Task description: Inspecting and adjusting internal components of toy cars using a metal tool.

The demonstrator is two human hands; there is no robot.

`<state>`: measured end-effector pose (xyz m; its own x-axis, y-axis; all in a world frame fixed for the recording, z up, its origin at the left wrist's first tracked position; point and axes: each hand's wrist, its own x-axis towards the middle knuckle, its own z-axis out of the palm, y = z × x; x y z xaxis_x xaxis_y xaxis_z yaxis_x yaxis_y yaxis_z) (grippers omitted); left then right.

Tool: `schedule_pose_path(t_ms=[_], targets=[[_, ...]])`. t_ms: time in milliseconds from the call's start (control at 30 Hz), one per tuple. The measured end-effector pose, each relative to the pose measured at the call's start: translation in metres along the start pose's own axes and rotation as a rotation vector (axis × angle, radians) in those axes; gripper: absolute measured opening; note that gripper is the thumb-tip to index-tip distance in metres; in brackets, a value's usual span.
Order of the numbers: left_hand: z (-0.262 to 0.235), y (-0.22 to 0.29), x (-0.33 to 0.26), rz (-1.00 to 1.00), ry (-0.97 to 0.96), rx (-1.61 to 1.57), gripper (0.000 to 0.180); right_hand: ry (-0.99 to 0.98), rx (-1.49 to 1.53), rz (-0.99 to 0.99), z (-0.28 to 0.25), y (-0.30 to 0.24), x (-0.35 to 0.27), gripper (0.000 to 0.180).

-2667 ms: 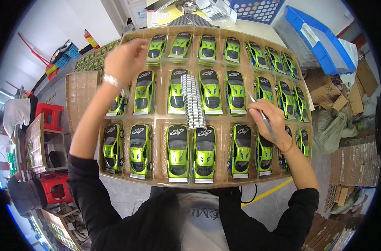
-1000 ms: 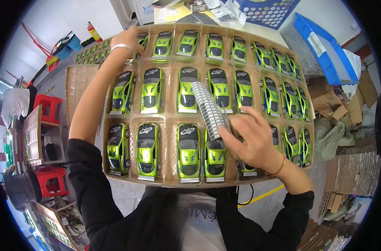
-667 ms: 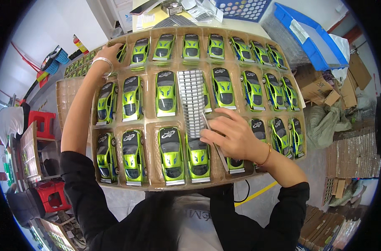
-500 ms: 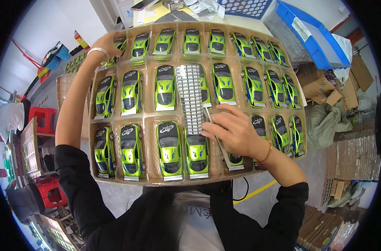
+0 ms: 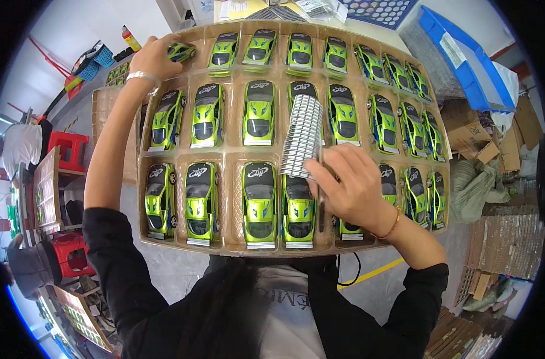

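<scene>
In front of me is a clear plastic tray (image 5: 229, 206) on brown card, its compartments holding several lime-green toy cars (image 5: 259, 113) with black panels. At the far left corner, my left hand (image 5: 151, 58) is closed around one toy car (image 5: 180, 52), which lies turned sideways in its grip. Over the middle of the tray my right hand (image 5: 351, 185) pinches a curled sheet of small white-and-black stickers (image 5: 302, 134). The same hand also holds a thin metal tool (image 5: 321, 209), perhaps tweezers, pointing toward me. The sheet partly covers cars beneath it.
Behind the tray stands a table with papers (image 5: 272, 13) and a blue perforated panel (image 5: 374, 11). A blue bin (image 5: 464, 66) and cardboard boxes (image 5: 464, 128) are on the right. Red stools (image 5: 69, 149) and a fire extinguisher (image 5: 131, 39) are at left.
My left hand has turned the far-left car sideways and lifted it somewhat. My right hand has shifted slightly right with the sticker sheet, which is tilted more. The tray sits higher in view.
</scene>
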<state>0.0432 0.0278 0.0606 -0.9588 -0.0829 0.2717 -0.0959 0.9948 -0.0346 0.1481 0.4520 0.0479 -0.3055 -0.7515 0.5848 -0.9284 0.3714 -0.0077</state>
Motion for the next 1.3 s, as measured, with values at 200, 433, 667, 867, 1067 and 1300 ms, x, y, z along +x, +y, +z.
schedule_pose_path(t_ms=[200,433,667,867,1067,1300], targets=[[-0.023,0.016,-0.056,0.133,0.321,-0.398,0.044,0.035,0.118,0.135,-0.009,0.01,-0.02,0.039],[-0.08,0.076,-0.084,0.019,0.512,-0.699,0.038,-0.107,0.015,-0.023,-0.018,0.021,-0.022,0.029],[-0.093,0.157,-0.071,0.179,-0.13,-1.117,0.042,-0.203,0.001,-0.043,-0.022,0.033,-0.022,0.025],[-0.074,0.187,-0.063,0.173,-0.08,-1.019,0.036,-0.211,0.079,-0.075,-0.032,0.028,-0.029,0.023],[-0.077,0.191,-0.075,0.127,-0.195,-1.135,0.029,-0.232,0.15,-0.049,-0.033,0.033,-0.031,0.032],[-0.079,0.188,-0.095,0.161,-0.01,-1.078,0.03,-0.192,0.481,0.366,-0.043,0.023,-0.002,0.023]])
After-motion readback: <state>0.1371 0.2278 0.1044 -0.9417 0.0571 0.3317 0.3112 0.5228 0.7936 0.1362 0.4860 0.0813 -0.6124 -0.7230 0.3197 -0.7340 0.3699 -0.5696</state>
